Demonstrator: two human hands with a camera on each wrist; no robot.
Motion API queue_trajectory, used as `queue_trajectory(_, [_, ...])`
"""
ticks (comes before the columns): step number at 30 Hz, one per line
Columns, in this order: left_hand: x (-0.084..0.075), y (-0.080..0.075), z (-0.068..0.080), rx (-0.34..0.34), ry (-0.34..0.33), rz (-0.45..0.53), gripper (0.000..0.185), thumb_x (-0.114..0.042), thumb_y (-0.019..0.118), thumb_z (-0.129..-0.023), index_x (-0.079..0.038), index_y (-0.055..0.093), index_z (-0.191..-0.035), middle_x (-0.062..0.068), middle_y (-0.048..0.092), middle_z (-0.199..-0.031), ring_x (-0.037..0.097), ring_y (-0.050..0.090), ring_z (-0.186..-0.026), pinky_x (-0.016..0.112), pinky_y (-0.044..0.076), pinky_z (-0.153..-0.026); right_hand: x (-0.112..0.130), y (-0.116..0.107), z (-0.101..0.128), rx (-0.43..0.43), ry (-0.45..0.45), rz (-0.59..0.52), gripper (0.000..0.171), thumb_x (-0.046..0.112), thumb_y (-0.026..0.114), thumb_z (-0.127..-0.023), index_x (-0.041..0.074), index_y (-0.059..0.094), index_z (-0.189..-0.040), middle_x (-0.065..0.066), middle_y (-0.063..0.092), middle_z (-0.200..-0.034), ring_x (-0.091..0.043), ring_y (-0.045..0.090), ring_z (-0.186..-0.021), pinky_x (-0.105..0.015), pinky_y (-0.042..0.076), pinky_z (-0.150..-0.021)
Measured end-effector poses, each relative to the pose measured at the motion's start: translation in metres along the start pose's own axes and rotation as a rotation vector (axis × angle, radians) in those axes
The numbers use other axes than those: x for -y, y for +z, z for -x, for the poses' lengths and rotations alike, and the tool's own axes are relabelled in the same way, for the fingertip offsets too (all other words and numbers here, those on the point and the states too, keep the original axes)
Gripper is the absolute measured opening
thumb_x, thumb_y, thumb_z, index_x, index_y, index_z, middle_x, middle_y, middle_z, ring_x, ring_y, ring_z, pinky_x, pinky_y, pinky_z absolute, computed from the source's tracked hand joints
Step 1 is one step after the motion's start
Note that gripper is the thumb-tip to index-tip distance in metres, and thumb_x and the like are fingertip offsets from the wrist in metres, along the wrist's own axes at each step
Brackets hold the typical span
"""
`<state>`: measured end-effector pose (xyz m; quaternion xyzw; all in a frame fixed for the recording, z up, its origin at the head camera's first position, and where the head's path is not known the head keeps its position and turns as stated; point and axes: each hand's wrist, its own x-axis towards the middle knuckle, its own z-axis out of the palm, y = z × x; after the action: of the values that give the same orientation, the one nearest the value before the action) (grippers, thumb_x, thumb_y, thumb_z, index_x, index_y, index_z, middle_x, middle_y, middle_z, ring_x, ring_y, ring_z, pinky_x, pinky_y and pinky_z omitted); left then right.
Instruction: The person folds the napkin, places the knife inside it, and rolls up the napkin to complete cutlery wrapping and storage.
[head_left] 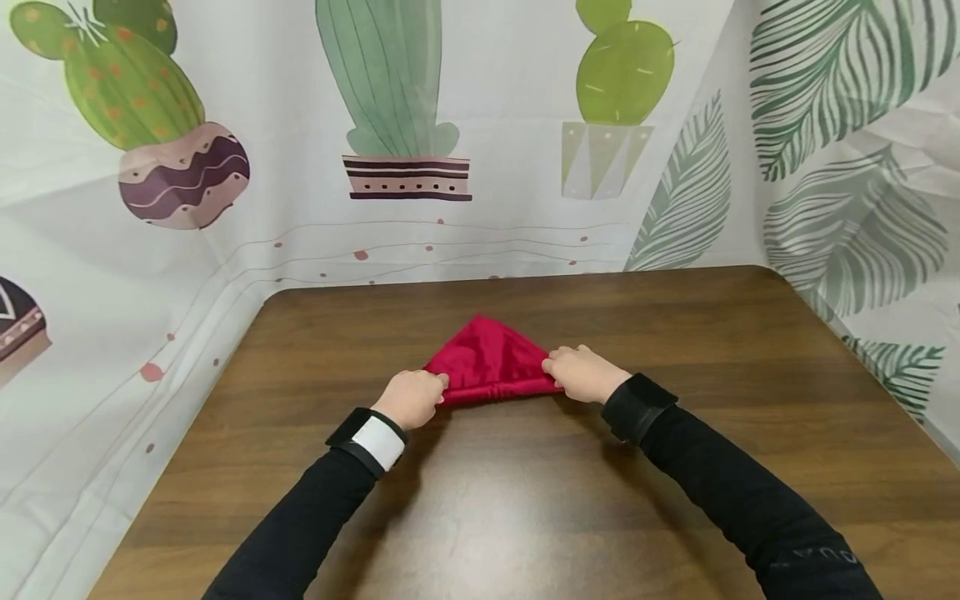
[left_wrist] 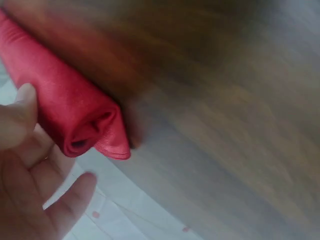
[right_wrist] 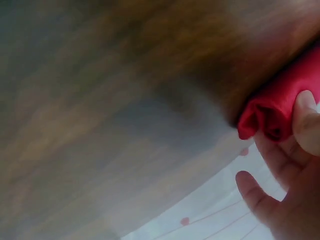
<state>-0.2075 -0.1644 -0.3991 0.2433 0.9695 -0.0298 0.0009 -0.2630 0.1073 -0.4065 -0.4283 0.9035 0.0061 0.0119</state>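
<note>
Rolling was the step in hand: the red napkin (head_left: 491,360) lay mid-table (head_left: 675,333), its near edge rolled up. The left hand (head_left: 411,397) and right hand (head_left: 583,372) pinched the roll's ends with curled fingers (left_wrist: 20,117). Next, I judged, both hands should push evenly toward the far tip.

I see a brown wooden table (head_left: 525,500) that spreads under the fingers and well beyond them on all sides. Behind the fingers, past the far edge of the table, hangs a white curtain with cactus pictures (head_left: 390,100). To the right of the fingers hangs a curtain with green leaves (head_left: 847,167).
</note>
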Motion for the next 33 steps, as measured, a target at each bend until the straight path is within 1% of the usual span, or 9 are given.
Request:
queue_trajectory(2, [0.000,-0.003,-0.001,0.040,-0.014,0.054,0.004,-0.009,0.063,-0.079,-0.007,0.061,-0.083,0.005,0.061,-0.071,0.024,0.061,-0.069,0.036,0.048,-0.062,0.001,-0.002,-0.001,0.030,0.017,-0.004,0.008,0.008,0.063,-0.078,0.007,0.061,-0.086,-0.005,0.052,-0.079,-0.023,0.051,-0.081,-0.035,0.041,-0.066])
queue_trajectory(5, [0.003,-0.009,-0.003,0.089,-0.028,0.139,0.009,-0.009,0.061,-0.081,-0.007,0.065,-0.090,0.007,0.063,-0.081,0.024,0.061,-0.077,0.035,0.048,-0.068,-0.001,-0.008,-0.005,0.091,0.040,-0.082,0.012,0.006,0.061,-0.080,0.005,0.064,-0.092,-0.006,0.056,-0.084,-0.023,0.053,-0.083,-0.034,0.044,-0.072])
queue_trajectory(9, [0.009,-0.014,-0.009,0.121,-0.060,0.211,0.008,-0.007,0.060,-0.082,-0.007,0.067,-0.086,0.004,0.063,-0.079,0.022,0.060,-0.079,0.034,0.047,-0.069,-0.007,-0.012,-0.012,0.117,0.082,-0.233,0.008,0.003,0.061,-0.079,0.003,0.059,-0.087,-0.005,0.058,-0.080,-0.020,0.055,-0.077,-0.030,0.044,-0.072])
queue_trajectory(14, [0.015,-0.011,-0.014,0.079,-0.114,0.159,0.002,-0.012,0.063,-0.079,-0.012,0.063,-0.082,0.001,0.062,-0.078,0.022,0.059,-0.075,0.035,0.047,-0.062,-0.010,-0.014,-0.018,0.078,0.088,-0.276,0.015,0.002,0.063,-0.077,0.009,0.050,-0.075,0.001,0.050,-0.069,-0.017,0.050,-0.068,-0.028,0.041,-0.064])
queue_trajectory(18, [0.010,-0.006,-0.014,0.003,-0.095,0.085,0.013,-0.010,0.064,-0.078,-0.013,0.054,-0.069,0.000,0.058,-0.067,0.022,0.058,-0.064,0.035,0.046,-0.054,-0.006,-0.009,-0.015,0.003,0.079,-0.132,0.015,0.003,0.063,-0.078,0.010,0.053,-0.070,0.000,0.047,-0.066,-0.016,0.048,-0.063,-0.027,0.041,-0.061])
queue_trajectory(23, [0.002,0.003,-0.005,-0.088,-0.006,0.015,0.017,0.003,0.059,-0.076,-0.010,0.055,-0.065,0.005,0.052,-0.064,0.024,0.056,-0.060,0.035,0.047,-0.052,0.017,0.000,-0.005,-0.192,-0.060,0.300,0.017,-0.002,0.062,-0.075,0.009,0.061,-0.061,-0.005,0.051,-0.064,-0.018,0.048,-0.056,-0.026,0.044,-0.053])
queue_trajectory(25, [0.000,0.006,-0.001,-0.113,0.018,-0.001,0.016,0.006,0.057,-0.076,-0.007,0.059,-0.068,0.008,0.051,-0.067,0.026,0.057,-0.063,0.035,0.048,-0.054,0.026,0.004,-0.001,-0.249,-0.114,0.416,0.020,-0.003,0.061,-0.073,0.008,0.061,-0.057,-0.007,0.051,-0.061,-0.018,0.046,-0.053,-0.026,0.044,-0.049])
queue_trajectory(29, [-0.003,0.008,0.000,-0.166,0.009,-0.065,0.015,0.007,0.057,-0.077,-0.006,0.063,-0.073,0.010,0.051,-0.071,0.027,0.055,-0.065,0.035,0.049,-0.058,0.033,0.009,-0.001,-0.298,-0.131,0.477,0.016,-0.001,0.064,-0.074,0.006,0.058,-0.061,-0.007,0.049,-0.057,-0.017,0.044,-0.051,-0.025,0.042,-0.049])
queue_trajectory(33, [-0.012,0.012,-0.004,-0.236,0.018,-0.177,0.013,0.004,0.059,-0.076,-0.007,0.065,-0.072,0.009,0.051,-0.072,0.026,0.052,-0.062,0.035,0.049,-0.051,0.031,0.011,-0.005,-0.326,-0.147,0.500,0.014,0.000,0.064,-0.075,0.007,0.055,-0.066,-0.006,0.049,-0.054,-0.017,0.047,-0.049,-0.026,0.044,-0.052])
